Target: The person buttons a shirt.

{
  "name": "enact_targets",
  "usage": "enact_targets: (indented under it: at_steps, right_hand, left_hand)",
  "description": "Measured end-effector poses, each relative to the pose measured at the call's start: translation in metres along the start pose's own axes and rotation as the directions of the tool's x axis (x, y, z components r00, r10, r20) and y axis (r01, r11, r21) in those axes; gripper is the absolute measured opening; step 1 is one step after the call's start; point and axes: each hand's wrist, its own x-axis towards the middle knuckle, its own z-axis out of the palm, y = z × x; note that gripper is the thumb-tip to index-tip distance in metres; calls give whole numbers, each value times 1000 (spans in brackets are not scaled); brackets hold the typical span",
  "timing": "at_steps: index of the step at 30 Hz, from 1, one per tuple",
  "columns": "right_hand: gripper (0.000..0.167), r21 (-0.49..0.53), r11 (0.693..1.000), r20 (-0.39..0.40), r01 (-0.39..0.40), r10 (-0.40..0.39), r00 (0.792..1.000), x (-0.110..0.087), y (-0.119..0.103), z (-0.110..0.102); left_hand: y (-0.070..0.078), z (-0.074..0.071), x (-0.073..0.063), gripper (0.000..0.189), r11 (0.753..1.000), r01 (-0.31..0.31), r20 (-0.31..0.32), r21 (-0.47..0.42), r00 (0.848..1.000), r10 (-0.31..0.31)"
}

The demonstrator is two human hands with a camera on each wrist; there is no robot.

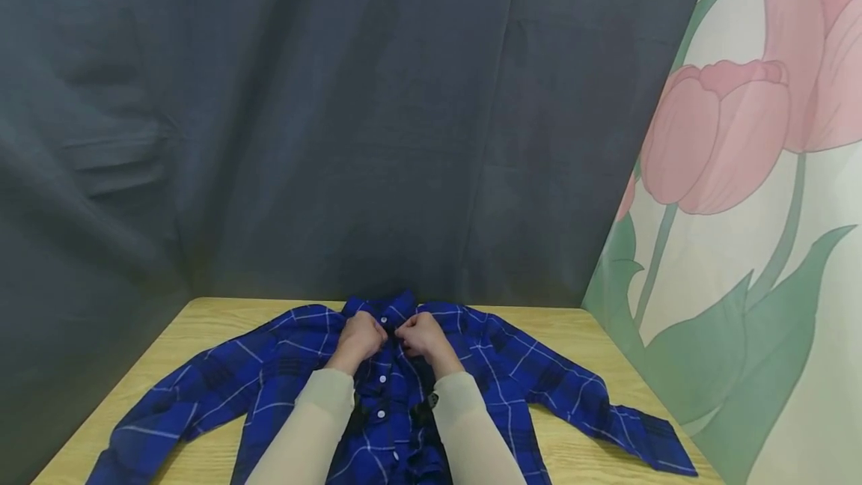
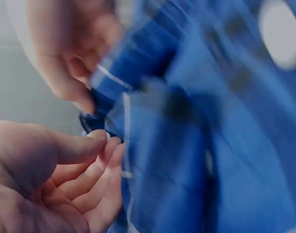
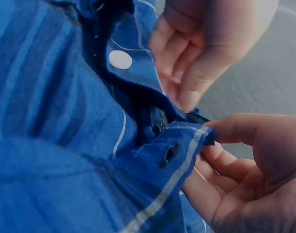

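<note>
A blue plaid shirt (image 1: 498, 373) with ruffles down its front lies with its collar (image 1: 404, 303) at the far side. Just below the collar, my left hand (image 1: 361, 335) and right hand (image 1: 426, 337) meet at the front edges. In the left wrist view, my left hand (image 2: 45, 179) pinches an edge of cloth between thumb and fingers, a bit of white at the thumb tip. My right hand (image 3: 254, 174) pinches the other edge, which has a buttonhole (image 3: 170, 155). A white button (image 3: 120, 59) shows on the opposite edge.
The shirt's sleeves (image 1: 572, 388) spread to both sides over a wooden table (image 1: 215, 446). More white buttons (image 1: 382, 379) run down the front. Behind the table hangs a dark curtain (image 1: 377, 133); at the right is a wall painted with tulips (image 1: 720, 141).
</note>
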Motion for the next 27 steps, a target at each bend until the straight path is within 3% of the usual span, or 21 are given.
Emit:
enact_targets:
  at_steps: [2,4,7,13,20,23,27]
  right_hand:
    - [7,10,1000,-21,3,-3,1000,-1,0,1]
    - [7,13,1000,-43,7,-6,999,-2,-1,3]
    - [8,2,1000,-52,11,-11,999,-4,-2,4]
    - [9,2,1000,-54,19,-19,998,-3,-2,7]
    - [8,20,998,-54,55,-54,997,-3,1,6]
    - [9,27,998,-50,62,-61,997,-3,0,5]
    - [8,-33,995,-81,89,-92,992,-3,-3,4]
  left_hand:
    - [3,0,-4,17,991,22,-10,-134,1000,-24]
    - [9,-3,-15,11,966,33,-18,-257,999,-39]
    - [8,3,-21,11,932,40,-36,-359,998,-56]
    - [3,9,-27,13,905,15,-74,-425,996,-51]
    - [1,9,-27,12,833,-75,-146,-549,989,-8]
    - [2,7,-28,10,831,-90,-165,-549,986,-2]
    - [3,6,-29,10,852,-85,-165,-516,986,-1]
